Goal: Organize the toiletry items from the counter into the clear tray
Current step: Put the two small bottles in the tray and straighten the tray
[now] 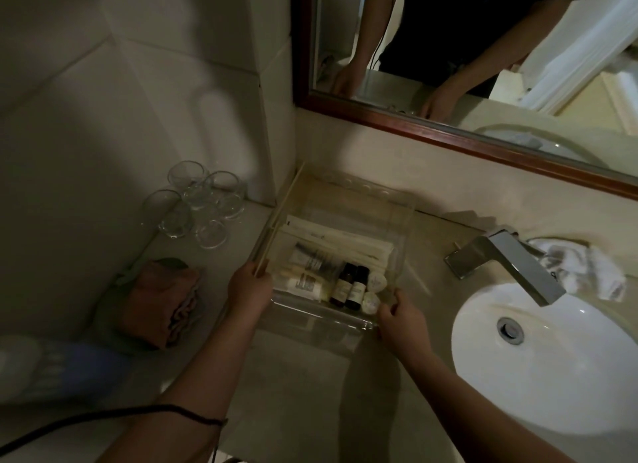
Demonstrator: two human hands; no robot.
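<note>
We judge that the sorting itself is all but finished and that we are now at the step of squaring up the clear tray [390,200] on the counter [310,376]; no loose toiletry shows on the bare counter around it, though the light is dim and the near edge is in shadow.

Inside the tray we see two dark bottles [348,284] standing side by side near the front, two small round white packets [373,291] just to their right, pale tubes [305,267] to their left, and long flat white sachets [345,243] lying across behind them.

Our left hand [248,286] is closed on the tray's left front corner, fingers wrapped around the wall; the thumb side is hidden, so we cannot tell how firm the hold is; our right hand [400,319] grips the right front corner, fingers curled over the rim and touching it; the tray thus sits between the two hands, its contents clear of the fingertips.

The next move, in our judgement, calls for a level, even push or slide with both hands, slow enough that the upright bottles do not topple; the tumblers [200,207] at the left and the faucet [511,259] at the right stand near, so the tray must travel straight.
</note>
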